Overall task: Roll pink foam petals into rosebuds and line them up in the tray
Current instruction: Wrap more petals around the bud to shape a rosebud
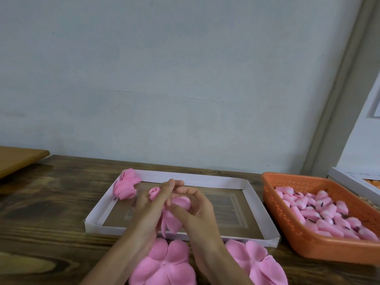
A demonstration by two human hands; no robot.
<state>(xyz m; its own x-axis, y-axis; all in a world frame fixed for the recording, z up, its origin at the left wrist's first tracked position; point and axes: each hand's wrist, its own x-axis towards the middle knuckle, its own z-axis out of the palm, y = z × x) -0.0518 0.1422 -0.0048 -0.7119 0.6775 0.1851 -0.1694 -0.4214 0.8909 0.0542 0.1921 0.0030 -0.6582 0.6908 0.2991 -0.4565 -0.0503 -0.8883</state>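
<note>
Left hand (pixel 153 204): yours, fingers closed on a small rolled bud (pixel 154 192) that shows above your knuckles
Right hand (pixel 195 208): yours, thumb and fingers curled around the petal being rolled (pixel 175 212), pressing it toward the left hand; both hands meet over the near half of the tray
Petal being rolled: pink foam, upper part bunched under your right fingers, lower lobes hanging loose below both hands; not yet a closed bud
Tray (pixel 255 204): shallow white card box on the bench, directly beyond and beneath your hands; brown floor mostly bare
Finished rosebuds (pixel 125 187): a small pink cluster at the tray's far left corner, beyond your left hand; exact count cannot be told, a few at most
Flat petal, near left (pixel 164 264): lobed foam piece lying open on the bench just below your hands, unrolled
Flat petal, near right (pixel 257 262): a second open piece beside your right wrist, unrolled
Orange basket (pixel 304 235): well off to the right of your right hand, heaped with small pink pieces with dark stubs
Bench (pixel 51 212): dark wood, carries everything
Progress: early, by judgement; one corner of the tray filled, one bud in work, most of the row space open
Remaining: finish this roll, set it next to the cluster, then work the two flat petals and whatever stock follows
</note>
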